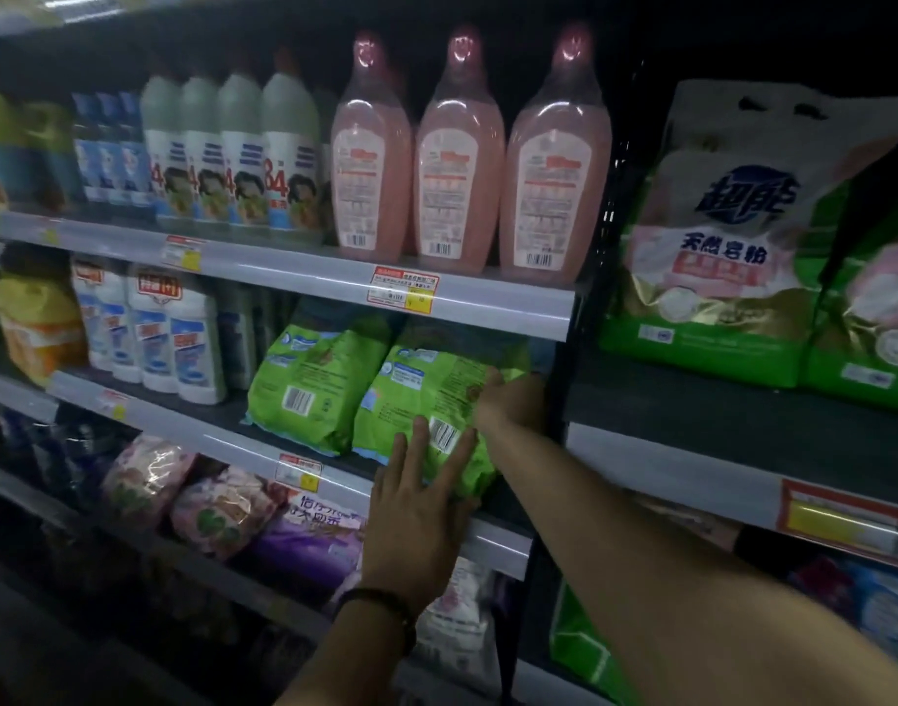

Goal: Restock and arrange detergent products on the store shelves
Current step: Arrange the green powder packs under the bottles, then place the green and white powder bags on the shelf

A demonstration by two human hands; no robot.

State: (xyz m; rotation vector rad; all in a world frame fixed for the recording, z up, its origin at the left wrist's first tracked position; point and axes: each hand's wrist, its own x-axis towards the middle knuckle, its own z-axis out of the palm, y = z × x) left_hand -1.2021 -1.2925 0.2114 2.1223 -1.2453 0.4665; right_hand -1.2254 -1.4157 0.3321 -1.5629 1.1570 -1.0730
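We list: shelf beneath both hands; green bag on it, between them, likely being seated beside its twin; left hand flat, straight-fingered, pressing the bag's front; right hand at its side, fingers blurred, grip undeterminable.

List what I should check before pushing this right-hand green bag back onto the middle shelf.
1. Left hand flat against the green bag: ok, fingers straight on its front.
2. Right hand at the bag's right side: ok for contact; grip cannot tell.
3. Bag fully behind the shelf edge: not ok, its lower end overhangs.
4. Room behind the bag: cannot tell, too dark.
5. Neighbouring green bag out of the way: ok, it lies to the left.
6. Front label outward: not ok, the barcode side shows.
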